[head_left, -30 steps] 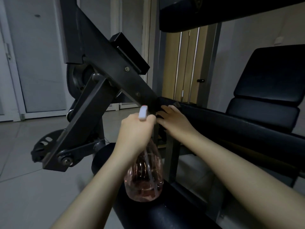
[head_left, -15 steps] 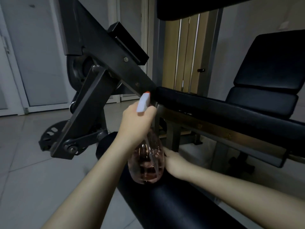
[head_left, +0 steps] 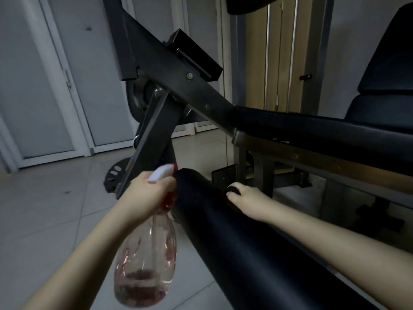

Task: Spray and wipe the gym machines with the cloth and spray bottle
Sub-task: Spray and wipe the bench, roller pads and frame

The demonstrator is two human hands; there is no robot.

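Observation:
My left hand [head_left: 147, 195] grips the neck and trigger of a clear spray bottle [head_left: 145, 260] with a white nozzle and a little pinkish liquid at the bottom. The nozzle points at the end of a black roller pad [head_left: 234, 253] of the gym machine. My right hand [head_left: 248, 203] lies on top of that pad, fingers curled round a small dark cloth [head_left: 233, 189] that is mostly hidden under them. The machine's grey steel arm [head_left: 178, 86] slopes overhead.
A black padded seat and backrest [head_left: 380, 113] stand to the right, with a long black pad [head_left: 312, 128] on a metal frame between them and the roller. Pale floor tiles [head_left: 55, 209] spread out left. White doors [head_left: 44, 86] line the far wall.
My right hand came down off the upper pad onto the roller pad and slid along it. My left hand lowered the bottle beside the roller's end.

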